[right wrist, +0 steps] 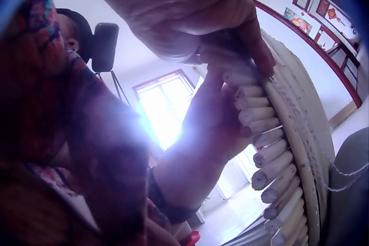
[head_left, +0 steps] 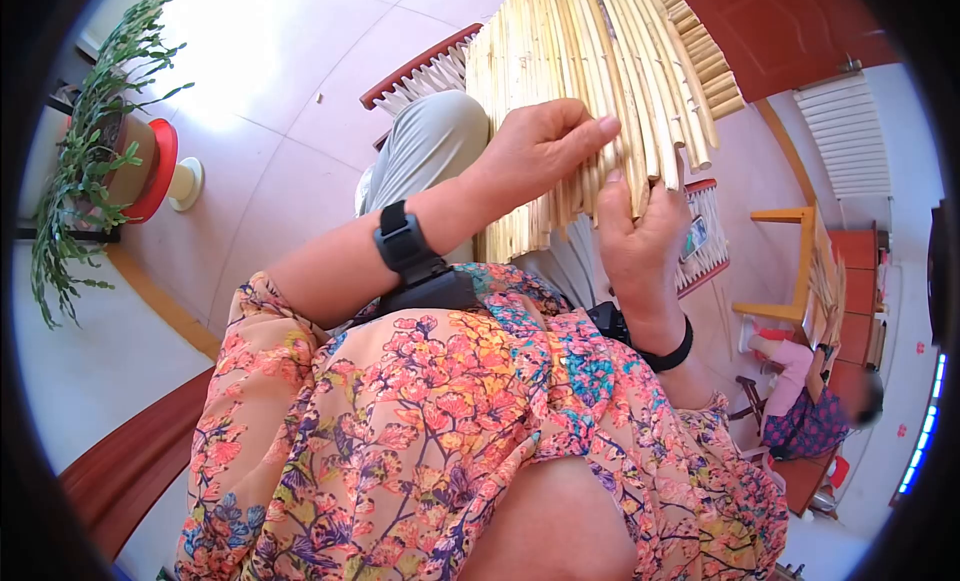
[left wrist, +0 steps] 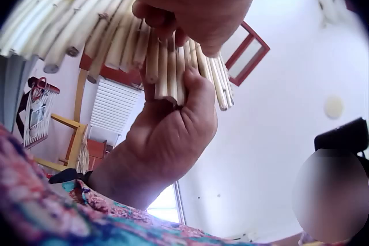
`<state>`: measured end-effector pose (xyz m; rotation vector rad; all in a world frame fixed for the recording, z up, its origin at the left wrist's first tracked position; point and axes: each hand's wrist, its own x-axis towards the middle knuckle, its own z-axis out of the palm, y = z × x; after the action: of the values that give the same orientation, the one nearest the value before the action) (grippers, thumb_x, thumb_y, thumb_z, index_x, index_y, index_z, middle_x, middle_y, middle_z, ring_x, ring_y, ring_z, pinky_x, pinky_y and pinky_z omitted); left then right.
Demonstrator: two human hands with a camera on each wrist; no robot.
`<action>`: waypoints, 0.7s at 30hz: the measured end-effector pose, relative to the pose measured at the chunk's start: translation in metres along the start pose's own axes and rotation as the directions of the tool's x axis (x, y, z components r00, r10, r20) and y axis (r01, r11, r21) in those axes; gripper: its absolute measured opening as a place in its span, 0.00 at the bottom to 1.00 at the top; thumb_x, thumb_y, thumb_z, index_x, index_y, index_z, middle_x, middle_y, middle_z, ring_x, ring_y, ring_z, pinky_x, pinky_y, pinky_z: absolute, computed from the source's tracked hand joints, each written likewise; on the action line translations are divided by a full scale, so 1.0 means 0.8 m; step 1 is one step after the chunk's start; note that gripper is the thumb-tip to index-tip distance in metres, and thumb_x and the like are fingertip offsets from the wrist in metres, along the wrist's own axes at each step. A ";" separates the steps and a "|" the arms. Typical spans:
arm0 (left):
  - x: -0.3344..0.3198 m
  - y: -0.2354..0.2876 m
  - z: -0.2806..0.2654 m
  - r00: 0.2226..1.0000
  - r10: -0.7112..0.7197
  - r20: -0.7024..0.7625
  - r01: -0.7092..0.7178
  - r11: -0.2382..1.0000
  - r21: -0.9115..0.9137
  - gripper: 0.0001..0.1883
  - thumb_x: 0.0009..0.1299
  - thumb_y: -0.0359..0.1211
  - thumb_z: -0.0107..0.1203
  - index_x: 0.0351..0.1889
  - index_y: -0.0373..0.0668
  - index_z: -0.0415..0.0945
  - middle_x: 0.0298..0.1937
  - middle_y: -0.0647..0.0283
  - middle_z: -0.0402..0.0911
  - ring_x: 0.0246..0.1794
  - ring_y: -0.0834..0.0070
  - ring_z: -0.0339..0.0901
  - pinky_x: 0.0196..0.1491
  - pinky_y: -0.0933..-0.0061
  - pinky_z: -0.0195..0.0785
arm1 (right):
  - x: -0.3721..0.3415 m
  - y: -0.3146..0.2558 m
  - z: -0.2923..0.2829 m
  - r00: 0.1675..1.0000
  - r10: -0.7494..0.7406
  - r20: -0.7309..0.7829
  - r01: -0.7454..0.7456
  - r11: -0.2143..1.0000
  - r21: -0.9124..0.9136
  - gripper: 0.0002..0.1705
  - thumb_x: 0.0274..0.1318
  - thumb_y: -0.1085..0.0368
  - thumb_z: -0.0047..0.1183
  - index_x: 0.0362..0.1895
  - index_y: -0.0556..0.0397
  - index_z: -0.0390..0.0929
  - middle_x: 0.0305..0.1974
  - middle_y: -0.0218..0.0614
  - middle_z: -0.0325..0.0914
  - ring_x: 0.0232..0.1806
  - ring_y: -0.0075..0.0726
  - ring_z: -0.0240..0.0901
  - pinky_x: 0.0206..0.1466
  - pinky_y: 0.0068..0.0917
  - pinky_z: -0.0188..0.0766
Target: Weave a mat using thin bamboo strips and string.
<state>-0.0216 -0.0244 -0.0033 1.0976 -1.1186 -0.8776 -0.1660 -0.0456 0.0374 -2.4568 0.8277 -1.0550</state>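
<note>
A mat of pale peeled stalks (head_left: 540,61), laid side by side and stitched with string, leans over the person's knees. My left hand (head_left: 545,146) grips it near its lower edge, thumb along the stalks and fingertips curled in behind. Close to its right, my right hand (head_left: 645,231) pinches the stalk ends (left wrist: 167,84), thumb on the near face and fingers behind. A row of cut round ends (right wrist: 271,171) shows in the right wrist view, along with loose white string (right wrist: 346,179) hanging by the mat. Part of the right hand's fingers is hidden by the stalks.
Red-framed stools with woven white straps (head_left: 425,76) stand by the mat on the tiled floor (head_left: 300,91). A potted plant (head_left: 100,151) is at left. At right are a yellow wooden frame (head_left: 790,261) and another person (head_left: 805,411) in pink trousers.
</note>
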 end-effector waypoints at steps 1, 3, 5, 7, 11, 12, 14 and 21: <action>0.003 0.001 0.006 1.000 0.003 0.000 -0.003 1.000 -0.002 0.16 0.71 0.41 0.49 0.26 0.41 0.71 0.19 0.74 0.69 0.20 0.90 0.63 0.22 0.87 0.56 | 0.000 -0.001 0.000 1.000 -0.002 -0.001 0.002 1.000 -0.003 0.22 0.50 0.71 0.47 0.51 0.63 0.64 0.36 0.55 0.74 0.34 0.58 0.75 0.36 0.41 0.72; 0.008 0.006 0.014 0.997 0.045 -0.057 -0.038 0.993 0.108 0.18 0.70 0.43 0.50 0.24 0.40 0.71 0.19 0.75 0.68 0.18 0.90 0.61 0.20 0.87 0.55 | 0.001 -0.002 -0.001 1.000 0.020 0.015 -0.019 1.000 -0.009 0.22 0.50 0.70 0.48 0.51 0.63 0.64 0.36 0.55 0.74 0.34 0.60 0.74 0.35 0.43 0.72; 0.008 0.000 0.018 0.997 -0.026 -0.069 0.028 0.999 0.023 0.18 0.70 0.42 0.50 0.24 0.39 0.72 0.19 0.75 0.69 0.18 0.91 0.61 0.19 0.87 0.55 | 0.001 -0.001 0.000 1.000 -0.010 0.010 0.010 1.000 -0.024 0.22 0.50 0.70 0.48 0.51 0.63 0.64 0.36 0.55 0.74 0.34 0.60 0.74 0.35 0.43 0.72; 0.001 0.000 0.022 0.990 0.068 -0.123 -0.088 0.981 -0.171 0.17 0.71 0.41 0.49 0.26 0.38 0.73 0.18 0.76 0.69 0.18 0.91 0.63 0.20 0.87 0.56 | 0.000 -0.001 0.003 0.999 -0.033 0.007 0.033 0.999 -0.036 0.22 0.50 0.70 0.48 0.51 0.63 0.64 0.36 0.55 0.74 0.34 0.61 0.74 0.34 0.44 0.71; 0.000 -0.002 0.018 0.991 0.068 -0.111 -0.088 0.979 -0.182 0.16 0.71 0.39 0.49 0.27 0.37 0.75 0.18 0.75 0.70 0.19 0.92 0.64 0.20 0.87 0.58 | 0.000 -0.002 0.003 0.997 -0.082 -0.007 0.082 0.996 -0.045 0.22 0.50 0.70 0.49 0.51 0.64 0.65 0.35 0.55 0.74 0.33 0.61 0.73 0.34 0.44 0.71; -0.001 0.001 0.019 0.990 0.084 -0.112 -0.102 0.980 -0.169 0.16 0.71 0.39 0.49 0.28 0.37 0.75 0.18 0.75 0.70 0.19 0.92 0.64 0.20 0.88 0.58 | 0.000 -0.002 0.002 0.995 -0.100 0.001 0.100 0.992 -0.082 0.22 0.50 0.70 0.49 0.50 0.64 0.65 0.35 0.55 0.74 0.33 0.61 0.73 0.34 0.44 0.71; -0.001 0.000 0.022 0.987 0.105 -0.121 -0.121 0.983 -0.139 0.16 0.71 0.39 0.49 0.27 0.37 0.75 0.19 0.75 0.71 0.19 0.92 0.65 0.21 0.88 0.59 | -0.001 0.000 0.000 0.993 -0.121 0.002 0.121 0.989 -0.086 0.21 0.50 0.70 0.48 0.50 0.64 0.65 0.36 0.55 0.73 0.34 0.60 0.73 0.34 0.44 0.71; 0.003 -0.001 0.022 0.987 0.122 -0.107 -0.136 0.982 -0.131 0.16 0.71 0.38 0.49 0.24 0.38 0.74 0.18 0.74 0.71 0.18 0.91 0.65 0.21 0.88 0.59 | -0.002 0.002 -0.003 0.996 -0.077 0.033 0.080 0.994 -0.079 0.19 0.51 0.71 0.47 0.49 0.64 0.67 0.39 0.55 0.73 0.35 0.60 0.73 0.35 0.43 0.71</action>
<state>-0.0383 -0.0312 -0.0025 0.9336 -1.0198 -0.7782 -0.1695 -0.0461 0.0375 -2.5849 0.7844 -1.0276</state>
